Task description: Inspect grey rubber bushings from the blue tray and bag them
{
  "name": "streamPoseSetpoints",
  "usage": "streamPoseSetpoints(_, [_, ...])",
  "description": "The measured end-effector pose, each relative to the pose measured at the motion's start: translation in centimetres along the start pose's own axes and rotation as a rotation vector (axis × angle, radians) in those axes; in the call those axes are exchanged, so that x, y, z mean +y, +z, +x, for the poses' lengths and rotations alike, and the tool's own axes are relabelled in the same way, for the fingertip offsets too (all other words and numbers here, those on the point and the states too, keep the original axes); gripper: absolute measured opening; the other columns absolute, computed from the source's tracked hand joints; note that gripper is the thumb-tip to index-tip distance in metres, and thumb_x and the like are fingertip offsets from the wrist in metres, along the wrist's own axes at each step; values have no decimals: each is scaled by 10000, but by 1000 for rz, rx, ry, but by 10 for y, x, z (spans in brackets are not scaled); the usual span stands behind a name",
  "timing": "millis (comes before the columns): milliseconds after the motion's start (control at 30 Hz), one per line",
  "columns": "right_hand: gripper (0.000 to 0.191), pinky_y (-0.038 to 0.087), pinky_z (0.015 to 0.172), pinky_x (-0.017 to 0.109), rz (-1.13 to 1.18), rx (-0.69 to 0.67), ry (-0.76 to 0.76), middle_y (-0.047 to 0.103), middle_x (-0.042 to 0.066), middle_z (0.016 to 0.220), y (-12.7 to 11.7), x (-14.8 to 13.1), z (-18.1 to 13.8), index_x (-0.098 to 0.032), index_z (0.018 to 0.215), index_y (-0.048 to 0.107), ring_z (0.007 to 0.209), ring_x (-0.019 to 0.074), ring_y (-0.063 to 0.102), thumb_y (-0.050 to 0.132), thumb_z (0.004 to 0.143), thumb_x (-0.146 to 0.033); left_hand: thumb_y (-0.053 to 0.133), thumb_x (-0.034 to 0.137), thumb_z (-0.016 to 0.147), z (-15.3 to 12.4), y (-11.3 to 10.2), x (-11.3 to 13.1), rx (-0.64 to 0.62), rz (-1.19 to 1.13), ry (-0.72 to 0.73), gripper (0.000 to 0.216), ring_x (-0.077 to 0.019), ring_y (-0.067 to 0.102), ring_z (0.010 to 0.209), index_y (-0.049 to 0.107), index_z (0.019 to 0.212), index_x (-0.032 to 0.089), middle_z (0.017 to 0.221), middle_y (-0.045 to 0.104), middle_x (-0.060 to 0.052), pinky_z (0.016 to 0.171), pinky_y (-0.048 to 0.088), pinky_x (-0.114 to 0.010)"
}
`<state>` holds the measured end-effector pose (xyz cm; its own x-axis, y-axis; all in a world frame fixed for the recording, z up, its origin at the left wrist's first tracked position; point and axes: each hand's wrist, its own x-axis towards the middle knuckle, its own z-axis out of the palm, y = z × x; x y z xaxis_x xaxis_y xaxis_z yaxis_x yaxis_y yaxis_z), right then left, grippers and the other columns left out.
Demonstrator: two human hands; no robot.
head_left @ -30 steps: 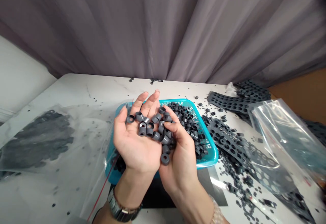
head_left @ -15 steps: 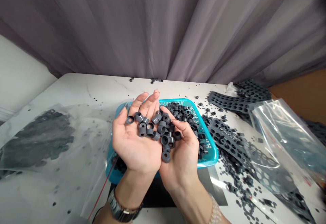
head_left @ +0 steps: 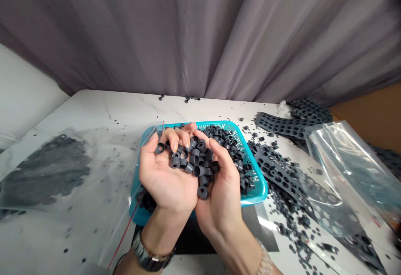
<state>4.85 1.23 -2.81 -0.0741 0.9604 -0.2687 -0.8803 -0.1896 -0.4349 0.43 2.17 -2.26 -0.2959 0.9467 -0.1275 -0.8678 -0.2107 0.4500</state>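
- Together, my left hand (head_left: 171, 189) and right hand (head_left: 224, 193) form a bowl, palms up, with their inner edges touching.
- My left palm lies open, its thumb raised at the side and its fingers curling in over some of the black rings (head_left: 194, 159).
- My right hand is open too, hollowed rather than clenched, thumb pointing up beside the pile.
- Those rings sit heaped across both palms, most of them where the two hands meet; one rests near my left thumb, and another lies lowest, close to the heel of my right hand.
- Behind and below my hands stands a blue basket (head_left: 255, 200), with many more small black pieces (head_left: 247, 182) in it.
- Around my left wrist is a dark watch (head_left: 151, 259); around the right, a pale bracelet (head_left: 265, 262).
- To my left, a clear bag (head_left: 103, 183) holding dark pieces lies on the white table (head_left: 115, 106), its red strip running near my left forearm.
- To my right are dark sheets full of holes (head_left: 278, 124), scattered bits and another clear bag (head_left: 371, 162).
- A grey curtain (head_left: 188, 37) hangs behind the table.
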Motion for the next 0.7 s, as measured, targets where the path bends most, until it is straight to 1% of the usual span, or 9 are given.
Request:
streamPoseSetpoints(67, [214, 405, 1040, 388, -51, -12, 3, 695, 31, 1092, 0, 0, -2, -190, 980, 680, 1096, 189, 603, 588, 796, -249, 410, 385, 841, 0, 0, 1, -10, 13, 10, 360, -146, 567, 830, 404, 535, 194, 607, 394, 14, 1010, 397, -329])
streamPoseSetpoints(133, [259, 418, 1028, 378, -99, -5, 18, 684, 24, 1112, 0, 1, -3, -207, 1005, 658, 1077, 183, 611, 654, 746, -203, 396, 381, 846, 0, 0, 2, -20, 34, 20, 360, -150, 560, 832, 385, 536, 197, 609, 378, 13, 1026, 382, -338])
streamPoseSetpoints(233, [363, 451, 992, 353, -158, 29, 27, 674, 5, 1118, 0, 1, -4, -237, 1003, 636, 1034, 169, 623, 731, 663, -153, 386, 386, 855, 0, -1, 2, -61, 47, 11, 345, -170, 562, 896, 386, 560, 206, 644, 406, 4, 1038, 372, -362])
streamPoseSetpoints(300, [399, 467, 966, 332, -181, 42, 21, 677, -6, 1089, 0, 1, -3, -245, 998, 625, 990, 151, 631, 751, 635, -136, 387, 396, 861, -1, -1, 2, -89, 35, -6, 335, -176, 562, 944, 399, 582, 210, 674, 436, -2, 1046, 366, -363])
streamPoseSetpoints(433, [360, 476, 941, 310, -183, 43, 18, 688, -12, 1027, 0, 1, -2, -249, 1008, 615, 944, 131, 635, 712, 678, -143, 386, 413, 867, -1, 1, 2, -130, 4, -43, 325, -180, 561, 1038, 412, 611, 214, 723, 494, -9, 1049, 363, -346])
streamPoseSetpoints(567, [321, 474, 940, 313, -166, 47, 13, 689, -11, 1035, -1, -1, -3, -250, 996, 624, 950, 133, 634, 652, 703, -121, 374, 425, 875, -1, 2, 3, -134, 5, -45, 324, -197, 549, 1122, 403, 624, 221, 775, 560, -24, 1028, 382, -357])
streamPoseSetpoints(700, [287, 481, 931, 341, -131, 48, -7, 688, 3, 1027, -1, 0, -4, -241, 1010, 620, 937, 144, 635, 609, 736, -154, 362, 422, 880, 0, 2, 1, -127, 10, -46, 314, -194, 556, 1119, 421, 646, 222, 780, 575, -22, 1030, 380, -365])
